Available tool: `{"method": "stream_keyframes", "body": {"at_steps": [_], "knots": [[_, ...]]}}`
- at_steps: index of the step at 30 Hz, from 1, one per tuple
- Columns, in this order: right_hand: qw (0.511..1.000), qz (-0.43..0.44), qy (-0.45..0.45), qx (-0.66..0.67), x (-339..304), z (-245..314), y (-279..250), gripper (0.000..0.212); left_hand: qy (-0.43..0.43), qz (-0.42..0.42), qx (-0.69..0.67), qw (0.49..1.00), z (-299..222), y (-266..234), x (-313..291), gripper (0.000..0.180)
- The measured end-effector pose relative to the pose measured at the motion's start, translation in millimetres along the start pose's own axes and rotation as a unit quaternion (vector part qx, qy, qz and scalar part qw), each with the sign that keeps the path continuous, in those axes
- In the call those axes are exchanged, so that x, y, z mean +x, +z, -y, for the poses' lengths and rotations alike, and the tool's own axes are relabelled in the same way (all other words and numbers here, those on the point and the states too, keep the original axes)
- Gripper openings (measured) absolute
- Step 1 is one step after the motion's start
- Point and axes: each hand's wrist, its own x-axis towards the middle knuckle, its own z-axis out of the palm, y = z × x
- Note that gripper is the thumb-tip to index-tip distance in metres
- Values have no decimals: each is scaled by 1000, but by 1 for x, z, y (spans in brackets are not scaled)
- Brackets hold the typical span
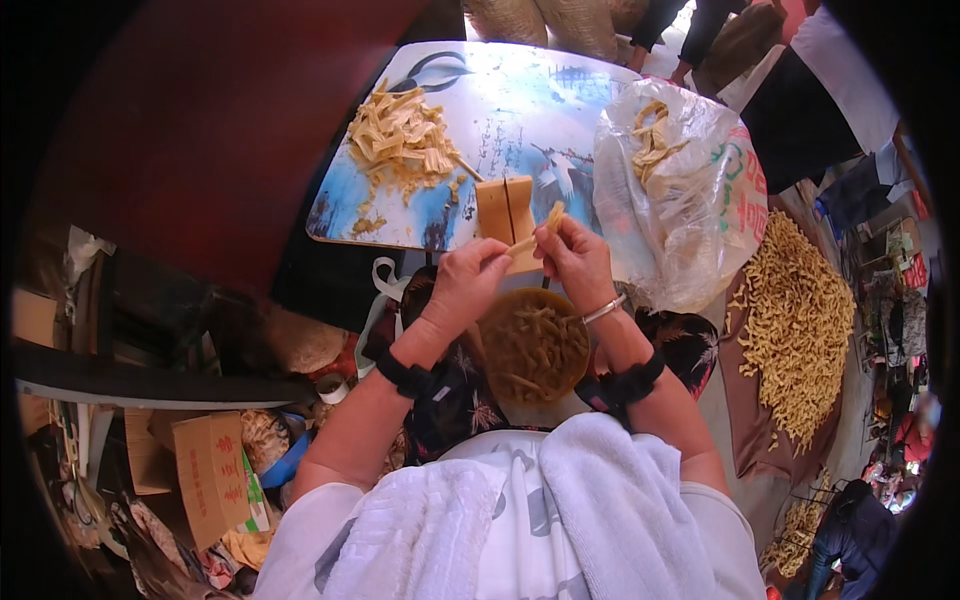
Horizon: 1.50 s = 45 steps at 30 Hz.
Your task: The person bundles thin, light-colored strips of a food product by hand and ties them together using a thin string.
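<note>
My left hand (468, 282) and my right hand (577, 258) meet over a small wooden block (505, 212) with a slot down its middle. Together they pinch a pale yellow strip (540, 228) that sticks up between the fingertips. Just below my hands, on my lap, sits a round brown bowl (534, 346) with several wet strips in it. A silver bangle rings my right wrist, and dark cuffs cover both forearms.
A low table (520, 110) with a blue bird picture carries a heap of cut yellow strips (402, 140). A clear plastic bag (680, 200) of strips stands to the right, beside a cloth with many rolled pieces (795, 330). Cardboard boxes (205, 475) lie lower left. People stand behind the table.
</note>
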Motion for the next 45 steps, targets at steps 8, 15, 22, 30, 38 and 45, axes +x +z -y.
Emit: {"method": "stream_keyframes", "body": {"at_steps": [8, 15, 22, 30, 38, 45], "knots": [[994, -61, -72, -57, 46, -12, 12, 16, -25, -71, 71, 995, 19, -3, 50, 14], [911, -89, -225, -335, 60, -42, 6, 13, -35, -92, 53, 994, 49, 10, 54, 17], [989, 96, 108, 39, -8, -22, -30, 18, -191, -11, -307, 932, 32, -17, -2, 16], [919, 67, 81, -379, -74, -129, -81, 26, -231, 41, -276, 932, 28, -1, -87, 12], [888, 105, 77, -441, -83, -200, -85, 32, -258, 49, -274, 925, 34, 22, -114, 11], [981, 82, -84, -153, -120, -77, 15, 26, -164, 94, -284, 940, 37, 51, -114, 18]]}}
